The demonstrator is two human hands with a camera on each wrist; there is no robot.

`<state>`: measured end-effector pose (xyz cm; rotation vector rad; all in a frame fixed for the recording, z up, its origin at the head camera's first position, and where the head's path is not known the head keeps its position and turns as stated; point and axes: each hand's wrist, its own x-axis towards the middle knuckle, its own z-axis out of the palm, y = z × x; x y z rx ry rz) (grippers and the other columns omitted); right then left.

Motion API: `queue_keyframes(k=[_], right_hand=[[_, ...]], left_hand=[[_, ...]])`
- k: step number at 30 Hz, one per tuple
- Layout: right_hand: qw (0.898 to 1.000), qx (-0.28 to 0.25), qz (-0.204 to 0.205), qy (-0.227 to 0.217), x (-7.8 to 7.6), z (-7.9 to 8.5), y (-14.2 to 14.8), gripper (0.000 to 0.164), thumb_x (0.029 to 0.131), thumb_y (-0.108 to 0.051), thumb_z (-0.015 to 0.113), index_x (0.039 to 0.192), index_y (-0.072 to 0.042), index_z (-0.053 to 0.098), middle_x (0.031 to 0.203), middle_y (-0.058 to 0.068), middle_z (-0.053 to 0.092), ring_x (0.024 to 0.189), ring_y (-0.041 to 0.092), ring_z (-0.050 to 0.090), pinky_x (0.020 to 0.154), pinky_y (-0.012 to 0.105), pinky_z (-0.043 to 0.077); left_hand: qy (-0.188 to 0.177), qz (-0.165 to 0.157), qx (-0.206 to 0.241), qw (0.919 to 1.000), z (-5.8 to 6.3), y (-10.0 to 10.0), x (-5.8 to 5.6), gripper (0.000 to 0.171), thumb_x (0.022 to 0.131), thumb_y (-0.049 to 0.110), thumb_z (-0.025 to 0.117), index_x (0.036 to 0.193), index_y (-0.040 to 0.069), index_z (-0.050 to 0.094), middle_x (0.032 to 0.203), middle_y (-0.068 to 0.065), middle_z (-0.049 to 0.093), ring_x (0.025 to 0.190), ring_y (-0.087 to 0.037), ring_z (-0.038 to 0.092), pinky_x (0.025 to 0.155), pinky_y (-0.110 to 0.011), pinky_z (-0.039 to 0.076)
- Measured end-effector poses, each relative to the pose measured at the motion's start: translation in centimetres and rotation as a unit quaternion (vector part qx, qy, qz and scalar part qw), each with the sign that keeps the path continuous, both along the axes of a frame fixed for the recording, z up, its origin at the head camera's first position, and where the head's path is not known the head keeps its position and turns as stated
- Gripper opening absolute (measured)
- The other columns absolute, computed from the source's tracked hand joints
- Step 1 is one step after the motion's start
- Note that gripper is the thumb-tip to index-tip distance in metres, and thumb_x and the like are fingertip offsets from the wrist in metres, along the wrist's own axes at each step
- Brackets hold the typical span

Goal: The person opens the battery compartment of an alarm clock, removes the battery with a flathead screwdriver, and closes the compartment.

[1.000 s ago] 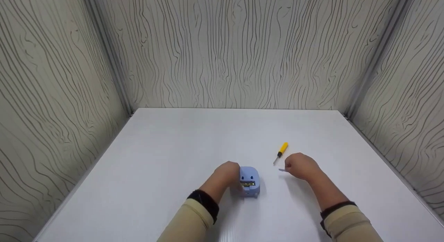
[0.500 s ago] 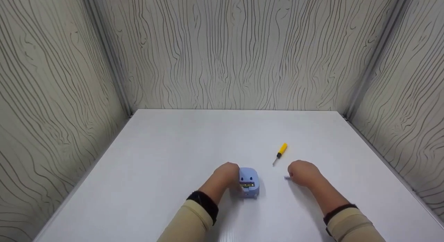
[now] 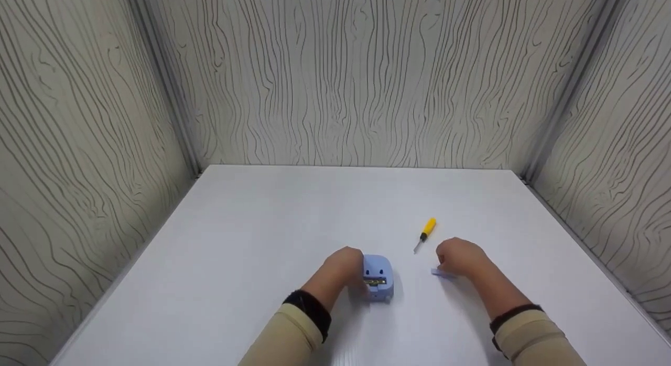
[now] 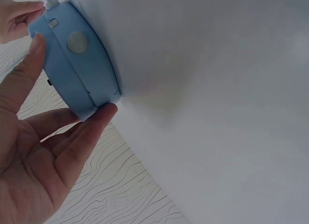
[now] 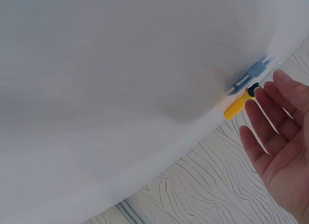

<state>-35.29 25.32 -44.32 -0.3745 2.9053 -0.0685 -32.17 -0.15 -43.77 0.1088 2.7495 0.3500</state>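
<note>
Blue device [image 3: 378,265]: L hand [image 3: 344,265], fingers clamped on; 1x blue strip [image 3: 435,272] just set on worktop [image 3: 293,208], R hand [image 3: 461,257] freed, fingers apart.

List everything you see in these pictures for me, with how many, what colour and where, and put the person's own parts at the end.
Table: 1, white, in the middle of the head view
Wall panels: 3, off-white with dark wavy lines, left, back and right
Corner strips: 2, grey, where the panels meet
Screwdriver: 1, yellow and black handle, on the table
Small piece: 1, blue, nearer the person than the screwdriver
Boxy device: 1, light blue, left of the small piece
Sleeves: 2, beige, bottom edge
Wristbands: 2, black, one per wrist
Left hand: 1, holding the boxy device
Right hand: 1, beside the small piece
</note>
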Motion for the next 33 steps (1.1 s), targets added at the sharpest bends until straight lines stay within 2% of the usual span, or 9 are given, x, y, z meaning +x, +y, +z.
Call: queue_keyframes(k=[3,7,10,15,19,23,27,29,33], right_hand=[[1.000,-0.007,-0.003,0.012,-0.8,0.6,0.0,0.006,0.082,-0.015,0.067,0.078,-0.012,0.064,0.070,-0.001,0.055,0.064,0.017,0.048,0.062,0.033,0.046],[0.999,0.009,0.001,0.042,-1.9,0.7,-0.3,0.004,0.083,-0.011,0.064,0.085,-0.008,0.064,0.073,0.001,0.056,0.066,0.019,0.049,0.063,0.034,0.047],[0.996,0.044,0.010,0.077,-2.8,0.2,-0.6,0.011,0.084,-0.008,0.062,0.095,-0.006,0.065,0.083,0.007,0.059,0.074,0.024,0.054,0.068,0.038,0.050],[0.983,0.112,0.031,0.144,-4.3,-1.3,-0.9,0.026,0.086,-0.004,0.057,0.112,-0.005,0.061,0.106,0.018,0.056,0.094,0.034,0.053,0.074,0.047,0.050],[0.979,0.120,0.039,0.158,-4.9,-1.7,-0.9,0.038,0.087,-0.001,0.055,0.125,-0.004,0.052,0.126,0.020,0.049,0.113,0.041,0.044,0.081,0.052,0.046],[0.975,0.135,0.047,0.168,-4.9,-1.8,-1.0,0.046,0.088,0.000,0.052,0.133,-0.004,0.044,0.138,0.017,0.040,0.121,0.042,0.038,0.085,0.054,0.044],[0.979,0.132,0.033,0.150,-5.0,-2.2,-1.1,0.045,0.089,0.001,0.049,0.134,-0.003,0.043,0.140,0.016,0.038,0.123,0.044,0.036,0.088,0.056,0.041],[0.983,0.122,0.024,0.134,-5.2,-2.4,-1.1,0.042,0.089,0.001,0.048,0.131,-0.002,0.045,0.137,0.018,0.041,0.118,0.044,0.040,0.087,0.055,0.042],[0.989,0.094,0.019,0.115,-5.7,-2.9,-1.2,0.025,0.084,0.000,0.056,0.109,0.001,0.060,0.108,0.021,0.060,0.095,0.040,0.056,0.077,0.049,0.049]], left_hand=[[0.000,0.006,0.000,1.0000,0.0,-0.1,-0.1,0.066,0.059,0.030,0.086,0.115,0.008,0.060,0.104,-0.004,0.062,0.102,-0.024,0.057,0.090,-0.039,0.046],[0.004,0.005,-0.002,1.0000,-0.1,-0.3,-0.1,0.063,0.060,0.029,0.085,0.114,0.008,0.061,0.103,-0.004,0.063,0.100,-0.024,0.057,0.089,-0.039,0.047],[-0.001,0.006,-0.001,1.0000,-0.1,-0.3,-0.1,0.066,0.059,0.031,0.085,0.116,0.008,0.059,0.105,-0.005,0.062,0.102,-0.024,0.056,0.090,-0.040,0.046],[-0.010,0.010,-0.001,0.9999,-0.1,-0.2,-0.2,0.072,0.057,0.034,0.086,0.119,0.009,0.058,0.107,-0.005,0.061,0.105,-0.025,0.055,0.092,-0.041,0.045],[0.007,-0.002,-0.010,0.9999,0.1,0.0,-0.1,0.069,0.056,0.034,0.087,0.115,0.009,0.060,0.103,-0.003,0.062,0.101,-0.022,0.057,0.090,-0.037,0.046],[0.028,-0.022,-0.017,0.9992,0.6,0.0,0.1,0.065,0.055,0.034,0.087,0.110,0.008,0.063,0.098,-0.002,0.063,0.094,-0.018,0.058,0.087,-0.032,0.048],[0.026,-0.027,-0.025,0.9990,0.6,0.0,0.0,0.065,0.056,0.035,0.086,0.111,0.009,0.063,0.097,-0.001,0.063,0.094,-0.017,0.058,0.086,-0.031,0.048],[0.019,-0.021,-0.024,0.9993,0.6,0.0,0.0,0.064,0.059,0.034,0.085,0.113,0.010,0.062,0.100,-0.001,0.063,0.097,-0.018,0.058,0.088,-0.031,0.047],[-0.002,-0.001,-0.019,0.9998,0.5,-0.3,-0.1,0.065,0.062,0.033,0.084,0.119,0.011,0.059,0.107,-0.002,0.062,0.104,-0.019,0.056,0.092,-0.033,0.045]])
